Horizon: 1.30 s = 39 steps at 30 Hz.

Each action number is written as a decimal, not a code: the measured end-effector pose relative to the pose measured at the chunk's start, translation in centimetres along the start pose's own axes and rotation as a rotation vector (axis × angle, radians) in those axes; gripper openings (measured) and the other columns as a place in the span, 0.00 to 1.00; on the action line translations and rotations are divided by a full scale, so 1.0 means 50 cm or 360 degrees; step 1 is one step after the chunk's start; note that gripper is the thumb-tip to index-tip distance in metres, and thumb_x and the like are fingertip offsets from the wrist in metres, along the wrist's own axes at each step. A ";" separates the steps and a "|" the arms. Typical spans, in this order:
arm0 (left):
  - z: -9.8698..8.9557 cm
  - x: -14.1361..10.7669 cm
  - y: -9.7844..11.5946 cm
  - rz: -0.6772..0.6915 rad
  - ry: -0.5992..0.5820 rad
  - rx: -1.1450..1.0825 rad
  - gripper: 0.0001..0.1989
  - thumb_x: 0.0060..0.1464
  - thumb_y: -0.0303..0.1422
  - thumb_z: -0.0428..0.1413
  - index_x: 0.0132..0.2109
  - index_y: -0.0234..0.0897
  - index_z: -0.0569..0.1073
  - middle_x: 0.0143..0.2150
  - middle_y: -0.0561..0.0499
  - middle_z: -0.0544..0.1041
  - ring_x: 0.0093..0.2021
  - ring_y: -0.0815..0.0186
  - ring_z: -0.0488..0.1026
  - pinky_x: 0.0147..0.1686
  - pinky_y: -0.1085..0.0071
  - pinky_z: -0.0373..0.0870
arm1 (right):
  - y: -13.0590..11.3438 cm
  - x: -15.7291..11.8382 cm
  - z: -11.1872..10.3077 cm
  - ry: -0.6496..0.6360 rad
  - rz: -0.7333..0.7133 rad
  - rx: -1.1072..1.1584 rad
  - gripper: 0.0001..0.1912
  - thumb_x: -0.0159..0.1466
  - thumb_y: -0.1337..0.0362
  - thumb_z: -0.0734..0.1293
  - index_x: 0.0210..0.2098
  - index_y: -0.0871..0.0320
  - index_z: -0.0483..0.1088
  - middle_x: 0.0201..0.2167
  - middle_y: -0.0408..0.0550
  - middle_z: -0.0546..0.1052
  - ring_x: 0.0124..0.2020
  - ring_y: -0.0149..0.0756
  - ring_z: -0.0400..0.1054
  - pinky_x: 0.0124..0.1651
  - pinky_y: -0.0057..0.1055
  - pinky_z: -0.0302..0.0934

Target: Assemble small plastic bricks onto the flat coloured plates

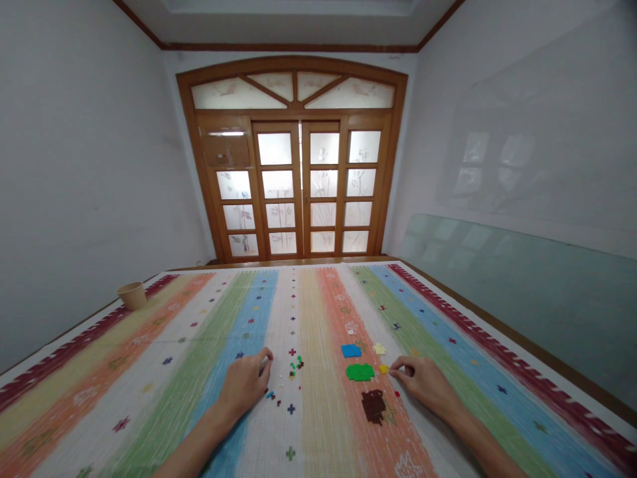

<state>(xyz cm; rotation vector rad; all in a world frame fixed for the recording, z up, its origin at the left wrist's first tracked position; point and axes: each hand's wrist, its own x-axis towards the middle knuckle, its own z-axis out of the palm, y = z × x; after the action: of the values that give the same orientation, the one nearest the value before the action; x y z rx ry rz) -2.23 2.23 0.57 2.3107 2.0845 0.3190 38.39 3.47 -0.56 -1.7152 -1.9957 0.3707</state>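
The right hand [423, 386], fingers pinched nearly shut, sits just beside a yellow brick [383, 368]; the left hand [243, 384] curls beside scattered tiny bricks [293, 369], any hold hidden. A brushing palm could scatter them across the striped tablecloth [149, 372], losing them among its printed crosses.

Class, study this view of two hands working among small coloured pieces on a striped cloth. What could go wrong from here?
The right hand has its fingertips right beside a yellow piece, close to a green cluster, so a slip might knock them out of place.

The tiny loose pieces near the left hand look much like the cloth's printed crosses, so one could easily be mislaid.
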 end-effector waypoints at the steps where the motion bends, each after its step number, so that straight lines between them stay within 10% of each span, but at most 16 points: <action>1: 0.000 0.000 0.000 0.0009 0.0005 0.0003 0.13 0.65 0.36 0.46 0.47 0.43 0.74 0.30 0.51 0.79 0.35 0.61 0.77 0.35 0.71 0.62 | 0.001 0.000 0.001 -0.0003 -0.0008 0.0000 0.16 0.59 0.56 0.63 0.30 0.56 0.81 0.18 0.47 0.74 0.23 0.39 0.66 0.28 0.32 0.49; 39: -0.004 -0.002 0.004 0.0013 0.0013 0.0013 0.12 0.65 0.35 0.46 0.48 0.43 0.74 0.30 0.50 0.79 0.36 0.59 0.78 0.35 0.70 0.63 | -0.026 -0.019 -0.002 -0.0003 -0.0095 -0.0197 0.15 0.61 0.62 0.60 0.32 0.57 0.78 0.20 0.47 0.74 0.23 0.36 0.67 0.30 0.29 0.50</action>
<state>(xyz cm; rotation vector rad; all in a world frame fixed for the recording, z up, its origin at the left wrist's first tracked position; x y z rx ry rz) -2.06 2.07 0.80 2.3274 2.0845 0.3214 37.46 2.31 0.01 -1.7240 -2.1056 0.2328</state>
